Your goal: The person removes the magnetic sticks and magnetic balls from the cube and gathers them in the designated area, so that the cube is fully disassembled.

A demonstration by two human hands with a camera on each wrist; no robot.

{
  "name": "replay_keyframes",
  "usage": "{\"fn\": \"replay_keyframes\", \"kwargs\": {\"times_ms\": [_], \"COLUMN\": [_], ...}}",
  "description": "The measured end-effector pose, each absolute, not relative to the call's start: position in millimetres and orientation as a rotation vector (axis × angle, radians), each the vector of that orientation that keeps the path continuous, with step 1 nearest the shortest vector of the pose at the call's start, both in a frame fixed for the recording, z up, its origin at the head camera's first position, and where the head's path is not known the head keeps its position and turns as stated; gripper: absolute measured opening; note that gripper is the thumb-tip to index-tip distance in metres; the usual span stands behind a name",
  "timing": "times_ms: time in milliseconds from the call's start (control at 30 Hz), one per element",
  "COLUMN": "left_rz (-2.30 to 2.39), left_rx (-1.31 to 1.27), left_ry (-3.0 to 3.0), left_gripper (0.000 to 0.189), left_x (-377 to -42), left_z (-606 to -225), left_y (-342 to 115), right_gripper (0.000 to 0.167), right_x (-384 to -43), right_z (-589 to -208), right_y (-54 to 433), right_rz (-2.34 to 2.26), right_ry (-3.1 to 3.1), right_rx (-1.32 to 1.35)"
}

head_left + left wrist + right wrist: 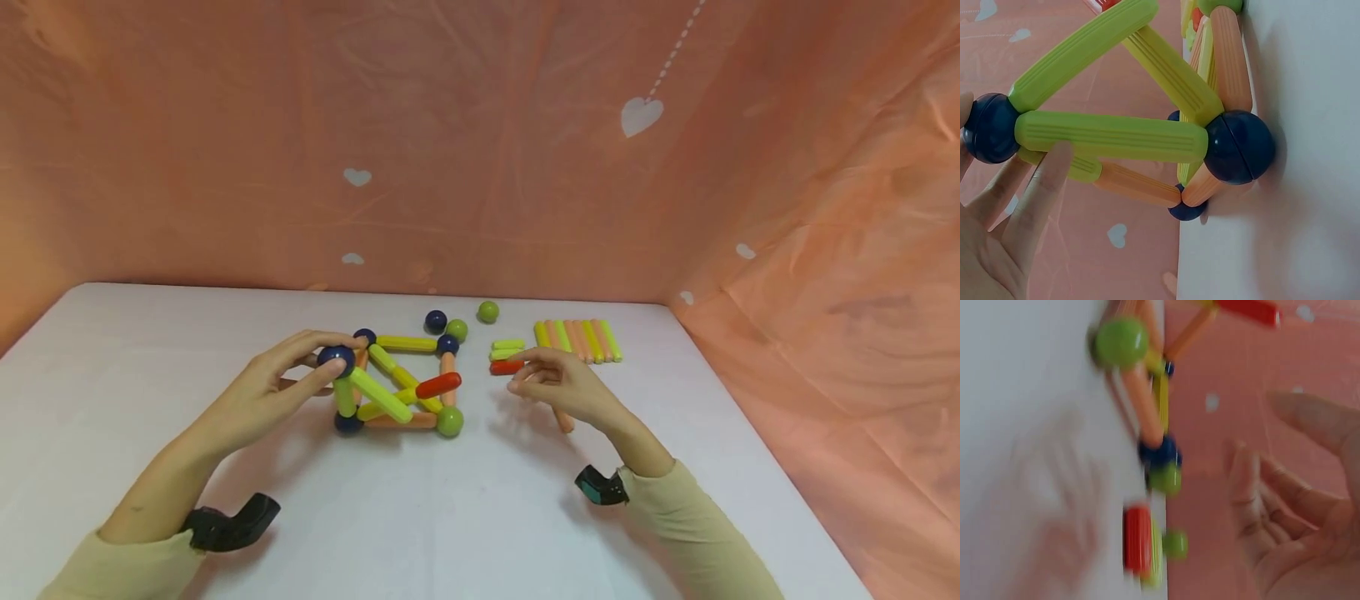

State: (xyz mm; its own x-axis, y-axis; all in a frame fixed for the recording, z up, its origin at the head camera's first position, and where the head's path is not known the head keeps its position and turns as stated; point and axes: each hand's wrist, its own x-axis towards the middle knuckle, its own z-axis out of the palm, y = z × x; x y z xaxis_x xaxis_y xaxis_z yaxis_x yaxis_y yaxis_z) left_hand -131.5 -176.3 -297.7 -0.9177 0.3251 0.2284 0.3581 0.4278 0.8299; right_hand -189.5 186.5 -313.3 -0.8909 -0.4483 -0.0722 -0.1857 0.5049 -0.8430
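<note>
My left hand (262, 392) pinches a dark blue ball (336, 362) between thumb and fingers, at the raised corner of a frame of magnetic sticks and balls. In the left wrist view, a light green stick (1110, 136) runs from that ball to a lower blue ball (1240, 147), and a second light green stick (1082, 53) leads off it. A yellow stick with a red stick (438, 385) at its end slants up from the lower blue ball. A green ball (450, 421) forms the near right corner. My right hand (570, 387) hovers, fingers loosely bent, holding nothing.
Right of the frame lie a short red stick (506, 367) and short light green sticks (508, 344). Farther right is a row of several longer sticks (577, 340). An orange stick (564, 421) lies partly under my right hand. Loose balls (488, 312) sit behind, near the pink cloth backdrop (480, 208).
</note>
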Motion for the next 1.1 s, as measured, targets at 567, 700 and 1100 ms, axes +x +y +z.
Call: {"fn": "replay_keyframes", "kwargs": {"times_ms": [567, 700, 1100], "left_rz": [-1.566, -1.561, -1.550], "left_rx": [-0.679, -0.692, -0.676], "left_ry": [-2.589, -2.579, -2.597], "left_gripper": [0.029, 0.029, 0.030], "left_x": [-130.5, -130.8, -128.8], "left_z": [-297.2, -297.8, -296.9], "left_y": [-174.2, -174.0, -175.1], "right_gripper": [0.039, 0.034, 0.026], "right_x": [-180.6, -178.0, -180.4], "right_z": [-317.2, -317.7, -326.9], "right_y": [124.0, 119.9, 122.9], "right_rz": [-1.599, -1.611, -1.812], "right_ry": [2.188, 2.192, 2.092], "right_rx": [-0.743, -0.739, -0.647]}}
